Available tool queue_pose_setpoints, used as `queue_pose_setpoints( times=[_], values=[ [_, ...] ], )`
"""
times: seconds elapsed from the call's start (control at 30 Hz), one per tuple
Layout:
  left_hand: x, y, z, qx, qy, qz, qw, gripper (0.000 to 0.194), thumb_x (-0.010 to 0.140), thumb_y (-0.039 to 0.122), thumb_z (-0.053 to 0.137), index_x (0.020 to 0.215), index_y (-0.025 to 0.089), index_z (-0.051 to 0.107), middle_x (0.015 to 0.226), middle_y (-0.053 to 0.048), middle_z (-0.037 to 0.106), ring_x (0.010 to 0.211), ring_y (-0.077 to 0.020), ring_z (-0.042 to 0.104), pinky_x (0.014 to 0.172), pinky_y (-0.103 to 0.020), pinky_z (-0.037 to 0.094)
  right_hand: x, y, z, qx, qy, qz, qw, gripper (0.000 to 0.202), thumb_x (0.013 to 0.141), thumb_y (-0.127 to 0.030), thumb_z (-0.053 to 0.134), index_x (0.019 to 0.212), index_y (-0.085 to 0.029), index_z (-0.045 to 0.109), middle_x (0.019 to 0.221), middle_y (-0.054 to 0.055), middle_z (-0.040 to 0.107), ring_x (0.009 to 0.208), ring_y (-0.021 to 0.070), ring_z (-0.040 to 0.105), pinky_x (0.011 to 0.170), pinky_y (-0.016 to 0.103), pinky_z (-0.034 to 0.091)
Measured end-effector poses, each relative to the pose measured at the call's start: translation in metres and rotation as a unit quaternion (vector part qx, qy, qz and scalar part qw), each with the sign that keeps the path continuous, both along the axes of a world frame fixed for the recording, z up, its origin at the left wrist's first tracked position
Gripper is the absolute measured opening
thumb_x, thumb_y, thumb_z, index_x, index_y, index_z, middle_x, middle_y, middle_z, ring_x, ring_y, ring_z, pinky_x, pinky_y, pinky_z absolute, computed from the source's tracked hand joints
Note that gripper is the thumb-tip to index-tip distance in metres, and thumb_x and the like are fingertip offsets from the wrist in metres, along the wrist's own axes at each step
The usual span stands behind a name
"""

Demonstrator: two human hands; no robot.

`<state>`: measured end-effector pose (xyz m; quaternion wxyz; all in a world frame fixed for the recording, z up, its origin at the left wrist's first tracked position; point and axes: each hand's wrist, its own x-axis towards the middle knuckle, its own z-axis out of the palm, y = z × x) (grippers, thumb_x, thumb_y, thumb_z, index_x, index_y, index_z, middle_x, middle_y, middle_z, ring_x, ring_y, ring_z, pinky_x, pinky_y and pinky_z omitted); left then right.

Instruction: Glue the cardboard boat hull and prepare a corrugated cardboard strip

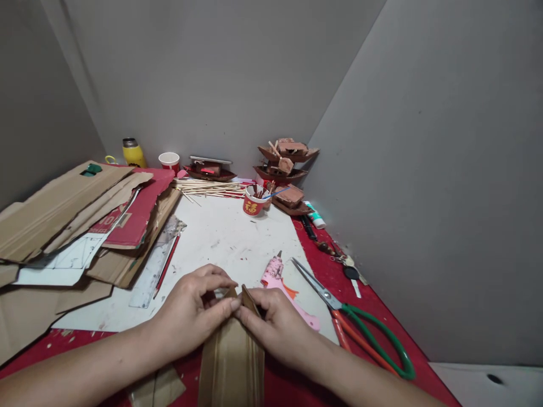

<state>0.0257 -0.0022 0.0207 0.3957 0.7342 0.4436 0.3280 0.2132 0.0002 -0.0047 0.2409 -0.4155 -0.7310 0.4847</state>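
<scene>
A folded strip of brown cardboard (232, 362) stands lengthwise before me at the table's near edge, its sides bent up along creases. My left hand (199, 302) pinches its far left end between thumb and fingers. On the far right end, my right hand (271, 319) grips a raised flap, and the two thumbs nearly meet. Parts of both hands' fingers are hidden behind the cardboard. Just beyond my right hand lies a pink hot glue gun (274, 271). Beside it are scissors (335, 302) with one green and one orange handle.
Cardboard sheets (63, 209) are piled at the left, near a clear ruler (155, 265) and a red pencil (167, 265). Thin wooden sticks (207, 188), a red paper cup (253, 204) and brown model boats (288, 164) stand at the back. Keys (351, 273) lie by the right wall.
</scene>
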Motion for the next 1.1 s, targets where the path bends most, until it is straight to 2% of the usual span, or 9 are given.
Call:
queue_pose_setpoints(
  times=[0.1,0.2,0.27,0.37,0.57,0.8,0.93,1.1],
  values=[
    [-0.004,-0.002,0.001,-0.067,0.031,0.013,0.997,0.027,0.081,0.03,0.063,0.106,0.02,0.064,0.086,-0.001,0.064,0.072,-0.0149,0.057,0.065,-0.025,0.043,0.001,0.002,0.0,-0.007,0.01,-0.011,1.0,0.021,0.089,-0.023,0.047,0.068,-0.017,0.05,0.063,-0.004,0.041,0.06,0.0102,0.036,0.054,0.021,0.03],
    [-0.008,-0.003,0.0,-0.112,0.095,-0.001,0.989,0.013,0.083,0.03,0.058,0.083,0.018,0.061,0.069,0.002,0.059,0.063,-0.0138,0.052,0.057,-0.023,0.037,0.002,0.003,0.0,0.001,0.012,-0.034,0.999,0.023,0.088,-0.023,0.048,0.066,-0.017,0.049,0.062,-0.004,0.04,0.058,0.0096,0.036,0.053,0.02,0.03],
    [-0.009,-0.004,-0.001,-0.102,0.139,-0.004,0.985,0.021,0.085,0.03,0.051,0.069,0.017,0.055,0.062,0.003,0.054,0.061,-0.0134,0.049,0.055,-0.024,0.034,0.002,0.003,-0.001,0.006,0.011,-0.044,0.999,0.024,0.088,-0.024,0.049,0.066,-0.017,0.049,0.061,-0.005,0.039,0.058,0.0094,0.035,0.052,0.02,0.03],
    [-0.007,-0.005,-0.004,-0.071,0.168,-0.005,0.983,0.027,0.088,0.027,0.043,0.064,0.017,0.05,0.06,0.003,0.051,0.058,-0.0126,0.046,0.055,-0.024,0.031,0.002,0.003,-0.001,0.004,0.013,-0.049,0.999,0.023,0.088,-0.024,0.049,0.067,-0.017,0.051,0.062,-0.004,0.041,0.058,0.0096,0.037,0.052,0.02,0.03],
    [-0.003,-0.007,-0.005,-0.022,0.154,-0.003,0.988,0.026,0.087,0.023,0.043,0.061,0.018,0.043,0.055,0.004,0.044,0.054,-0.0104,0.041,0.053,-0.022,0.029,0.002,0.003,0.002,0.013,0.029,-0.066,0.997,0.025,0.087,-0.026,0.05,0.064,-0.017,0.047,0.06,-0.004,0.041,0.057,0.0095,0.037,0.051,0.02,0.031],
    [-0.001,-0.005,-0.01,-0.023,0.103,0.001,0.994,0.025,0.087,0.021,0.044,0.063,0.017,0.05,0.057,0.004,0.048,0.054,-0.0102,0.043,0.054,-0.022,0.031,0.003,0.002,0.003,0.021,0.036,-0.072,0.997,0.025,0.087,-0.027,0.05,0.064,-0.017,0.048,0.061,-0.003,0.042,0.057,0.0105,0.038,0.052,0.022,0.032],
    [0.002,-0.005,-0.014,-0.032,0.081,-0.006,0.996,0.023,0.087,0.02,0.044,0.069,0.017,0.057,0.06,0.003,0.052,0.057,-0.0107,0.046,0.056,-0.022,0.033,0.003,0.005,0.003,0.007,0.049,-0.071,0.996,0.027,0.087,-0.025,0.051,0.061,-0.018,0.045,0.059,-0.004,0.038,0.055,0.0094,0.034,0.05,0.021,0.03],
    [0.005,-0.005,-0.013,-0.021,0.077,-0.002,0.997,0.025,0.087,0.019,0.044,0.064,0.016,0.053,0.057,0.004,0.048,0.054,-0.0097,0.041,0.054,-0.022,0.032,0.003,0.006,0.007,0.011,0.04,-0.072,0.997,0.028,0.085,-0.026,0.05,0.06,-0.018,0.044,0.057,-0.004,0.036,0.054,0.0092,0.032,0.049,0.021,0.029]
  ],
)
